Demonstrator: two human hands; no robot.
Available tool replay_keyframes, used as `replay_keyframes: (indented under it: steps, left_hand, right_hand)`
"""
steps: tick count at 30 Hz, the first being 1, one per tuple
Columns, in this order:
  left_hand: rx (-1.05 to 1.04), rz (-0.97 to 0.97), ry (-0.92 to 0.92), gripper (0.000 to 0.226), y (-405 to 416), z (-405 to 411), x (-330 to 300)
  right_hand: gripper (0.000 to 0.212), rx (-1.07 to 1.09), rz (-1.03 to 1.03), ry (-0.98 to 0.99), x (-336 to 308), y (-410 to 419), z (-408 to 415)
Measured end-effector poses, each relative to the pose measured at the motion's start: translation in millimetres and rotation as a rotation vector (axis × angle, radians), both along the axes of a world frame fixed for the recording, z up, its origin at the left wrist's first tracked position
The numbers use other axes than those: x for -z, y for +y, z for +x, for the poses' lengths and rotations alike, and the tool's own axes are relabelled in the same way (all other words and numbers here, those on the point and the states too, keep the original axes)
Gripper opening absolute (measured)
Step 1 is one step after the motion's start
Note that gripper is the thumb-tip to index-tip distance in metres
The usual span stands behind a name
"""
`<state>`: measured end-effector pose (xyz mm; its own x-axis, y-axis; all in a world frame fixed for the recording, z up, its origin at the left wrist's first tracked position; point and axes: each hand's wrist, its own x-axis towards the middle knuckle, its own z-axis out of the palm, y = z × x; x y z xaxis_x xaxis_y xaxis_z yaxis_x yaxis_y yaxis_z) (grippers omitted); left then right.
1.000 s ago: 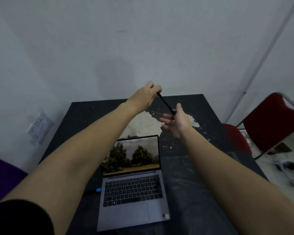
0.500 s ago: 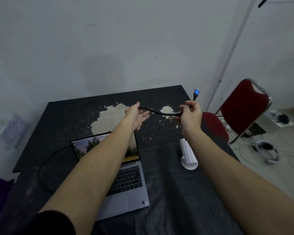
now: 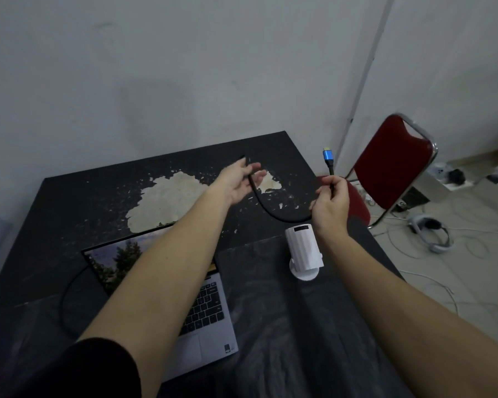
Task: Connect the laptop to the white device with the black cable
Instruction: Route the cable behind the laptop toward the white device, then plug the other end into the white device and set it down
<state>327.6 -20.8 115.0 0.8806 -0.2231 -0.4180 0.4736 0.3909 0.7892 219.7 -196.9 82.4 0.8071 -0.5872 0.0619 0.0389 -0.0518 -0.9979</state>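
The open silver laptop (image 3: 210,320) sits near the front left of the black table (image 3: 98,202), its screen lit and partly hidden by my left forearm. A white device (image 3: 304,249) on a round base stands to its right. The black cable (image 3: 282,215) sags in a loop above the table between my hands. My right hand (image 3: 329,205) pinches it just below its blue plug (image 3: 328,158), which points up. My left hand (image 3: 239,182) holds the cable loosely, fingers partly spread. Another stretch of black cable (image 3: 66,297) curves on the table left of the laptop.
A pale patch of peeled surface (image 3: 167,202) marks the table's middle. A red chair (image 3: 391,165) stands right of the table. A white headset (image 3: 430,231) and loose white wires lie on the floor beyond. The wall is close behind the table.
The view has swung right and down. My hands have drawn closer, so the cable between them sags deeper. The plug end stands higher above my right hand.
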Motion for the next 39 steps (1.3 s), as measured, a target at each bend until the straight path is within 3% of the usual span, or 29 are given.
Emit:
replay_keyframes:
  steps: [4, 7, 12, 15, 18, 20, 22, 24, 26, 30, 35, 39]
  left_hand:
    - [0.093, 0.171, 0.124, 0.049, -14.6, -41.6, 54.6]
    - [0.283, 0.431, 0.113, 0.027, -18.3, -80.4, 96.6]
    - [0.418, 0.731, 0.085, 0.014, -5.5, -131.9, 150.9]
    - [0.542, 0.982, 0.03, 0.034, 8.0, -153.5, 162.4]
    - [0.588, 1.221, 0.058, 0.081, 17.4, -170.1, 165.8]
    - [0.547, 1.388, -0.014, 0.088, 17.9, -176.9, 163.1]
    - [0.461, 1.501, -0.187, 0.08, 12.7, -180.8, 159.6]
    - [0.382, 1.467, -0.33, 0.066, 2.5, -178.5, 159.1]
    - [0.379, 1.309, -0.336, 0.059, -13.9, -169.6, 162.0]
    - [0.41, 1.026, -0.154, 0.073, -56.2, -146.0, 173.8]
    - [0.281, 0.715, 0.048, 0.08, -103.6, -112.1, 194.9]
    - [0.19, 0.629, 0.098, 0.084, -122.4, -92.4, 214.8]
  right_hand:
    - [0.021, 0.047, -0.103, 0.068, 10.3, -5.9, -12.5]
    - [0.018, -0.004, -0.173, 0.105, 23.2, -2.7, -33.6]
    - [0.021, -0.082, -0.338, 0.297, 53.7, 3.6, -73.9]
    - [0.019, -0.154, -0.387, 0.443, 73.1, 4.8, -105.1]
    - [0.018, -0.173, -0.341, 0.561, 88.0, 1.7, -134.3]
    - [0.018, -0.17, -0.305, 0.591, 98.6, -2.1, -148.2]
    - [0.017, -0.168, -0.273, 0.596, 108.1, -7.1, -158.0]
    - [0.016, -0.179, -0.25, 0.599, 118.0, -14.2, -161.9]
    - [0.015, -0.196, -0.226, 0.613, 128.1, -23.1, -161.1]
    - [0.016, -0.221, -0.188, 0.625, 146.3, -42.7, -153.9]
    - [0.016, -0.277, -0.134, 0.608, 171.9, -60.8, -139.5]
    - [0.028, -0.302, -0.082, 0.573, 187.2, -67.6, -129.2]
